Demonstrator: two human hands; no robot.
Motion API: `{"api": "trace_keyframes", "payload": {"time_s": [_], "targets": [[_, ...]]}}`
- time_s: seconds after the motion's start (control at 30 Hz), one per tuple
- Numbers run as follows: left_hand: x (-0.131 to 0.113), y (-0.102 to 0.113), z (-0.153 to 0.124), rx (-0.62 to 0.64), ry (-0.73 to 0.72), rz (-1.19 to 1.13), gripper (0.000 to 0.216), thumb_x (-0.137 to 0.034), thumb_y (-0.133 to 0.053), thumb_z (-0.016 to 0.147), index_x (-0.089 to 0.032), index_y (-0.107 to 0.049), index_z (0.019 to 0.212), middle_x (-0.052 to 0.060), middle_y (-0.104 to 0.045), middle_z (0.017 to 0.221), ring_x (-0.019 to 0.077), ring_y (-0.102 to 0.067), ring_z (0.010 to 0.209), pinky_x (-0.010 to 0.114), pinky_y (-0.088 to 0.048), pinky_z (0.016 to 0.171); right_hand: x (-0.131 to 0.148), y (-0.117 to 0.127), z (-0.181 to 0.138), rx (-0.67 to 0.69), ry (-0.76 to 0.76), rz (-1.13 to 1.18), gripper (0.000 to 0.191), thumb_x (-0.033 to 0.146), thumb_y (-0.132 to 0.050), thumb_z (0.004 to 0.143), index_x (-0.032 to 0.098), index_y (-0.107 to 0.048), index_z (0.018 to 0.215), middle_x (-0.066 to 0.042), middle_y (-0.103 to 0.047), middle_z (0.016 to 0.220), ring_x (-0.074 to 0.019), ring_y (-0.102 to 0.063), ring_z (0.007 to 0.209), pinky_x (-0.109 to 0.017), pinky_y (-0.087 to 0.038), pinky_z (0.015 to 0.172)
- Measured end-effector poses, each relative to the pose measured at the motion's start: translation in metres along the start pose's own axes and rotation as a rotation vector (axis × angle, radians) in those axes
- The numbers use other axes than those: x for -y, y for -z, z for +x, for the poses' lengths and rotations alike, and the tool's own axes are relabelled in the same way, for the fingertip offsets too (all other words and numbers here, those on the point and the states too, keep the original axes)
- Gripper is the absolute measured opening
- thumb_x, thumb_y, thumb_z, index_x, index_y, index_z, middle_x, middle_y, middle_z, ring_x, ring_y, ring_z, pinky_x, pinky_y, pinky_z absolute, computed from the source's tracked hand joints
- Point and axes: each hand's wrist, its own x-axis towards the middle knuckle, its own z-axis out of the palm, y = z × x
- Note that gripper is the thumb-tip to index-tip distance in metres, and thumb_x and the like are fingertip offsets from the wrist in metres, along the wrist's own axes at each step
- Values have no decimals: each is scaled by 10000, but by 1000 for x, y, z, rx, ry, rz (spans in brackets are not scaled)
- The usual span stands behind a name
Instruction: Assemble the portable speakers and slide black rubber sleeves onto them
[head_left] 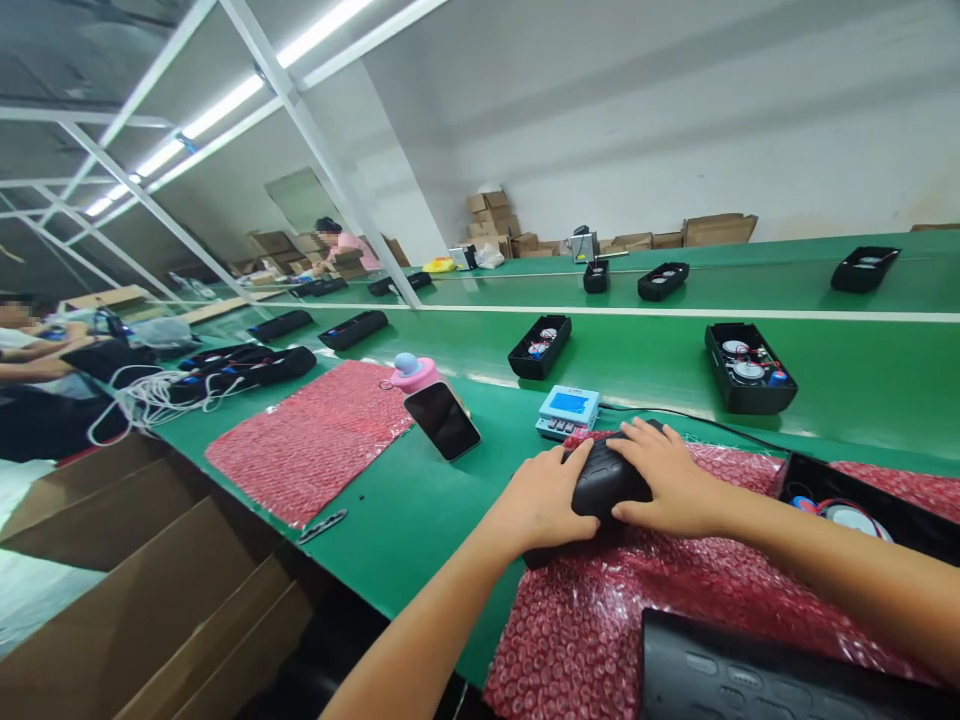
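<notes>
A black speaker lies on red bubble wrap in front of me, with both hands closed around it. My left hand grips its left side, thumb toward me. My right hand wraps over its right side, fingers across the top. The speaker's underside is hidden. Just beyond it stands a light-blue device with a small screen and a black cable. An open speaker housing with wires and a round driver sits right of my right hand. Nearest me is a black speaker panel with buttons.
A phone leans before a pink bottle. Another bubble wrap sheet and a cutter-like tool lie left. Open speaker housings rest on the green belt. Cardboard boxes stand lower left; people sit farther off.
</notes>
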Motion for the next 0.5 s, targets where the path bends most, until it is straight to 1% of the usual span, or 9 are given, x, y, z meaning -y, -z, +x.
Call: {"api": "trace_keyframes", "payload": {"time_s": [0.07,0.1,0.17,0.23,0.3,0.37,0.43,0.5], "targets": [[1,4,4,45,-8,-18,905,-418,-627,633,-167,-249,1416,153,-533,1246,301,-561,1055,406,-445,895,1,14,-16,-29,-26,24,777,421,-626,717,148,-333,1382,-173,-257,1453,-353,-149,1354,-591,-196,1052],[2,6,6,64,-15,-35,901,-416,-622,642,-166,-242,1420,147,-523,1269,293,-550,1083,391,-435,914,1,21,-28,-57,-10,39,747,418,-611,735,155,-340,1379,-160,-279,1447,-346,-180,1348,-573,-233,1053],[4,9,11,98,-21,-52,885,-416,-609,663,-179,-229,1426,130,-512,1298,278,-536,1116,368,-421,934,1,34,-59,-99,86,58,604,412,-560,792,201,-404,1337,-101,-395,1391,-290,-339,1290,-484,-336,1041],[6,10,15,116,-17,-41,876,-433,-596,678,-190,-218,1430,123,-509,1308,276,-535,1122,358,-416,935,-1,40,-94,-99,144,17,472,422,-517,839,277,-456,1284,-33,-510,1294,-228,-499,1158,-385,-460,951],[7,10,18,126,0,-16,873,-455,-585,687,-199,-210,1434,118,-507,1314,280,-536,1122,355,-416,927,-6,35,-132,-111,152,-110,389,417,-513,847,332,-507,1227,4,-587,1191,-210,-579,1037,-344,-528,843],[8,10,20,142,23,19,874,-476,-574,695,-212,-195,1438,109,-511,1313,287,-541,1114,358,-418,913,-12,21,-169,-156,193,-247,380,365,-544,821,345,-539,1201,8,-615,1147,-221,-607,976,-347,-546,791],[7,9,21,159,36,65,878,-498,-566,699,-223,-184,1440,102,-524,1300,300,-548,1098,366,-420,895,-22,3,-203,-214,262,-341,468,341,-607,766,330,-533,1228,-3,-636,1115,-238,-626,922,-355,-552,749],[7,9,22,168,36,106,885,-524,-560,699,-227,-180,1440,100,-534,1286,317,-552,1082,377,-420,881,-31,-12,-231,-218,246,-413,554,340,-641,731,334,-501,1267,-6,-635,1124,-255,-626,925,-383,-547,748]]}}
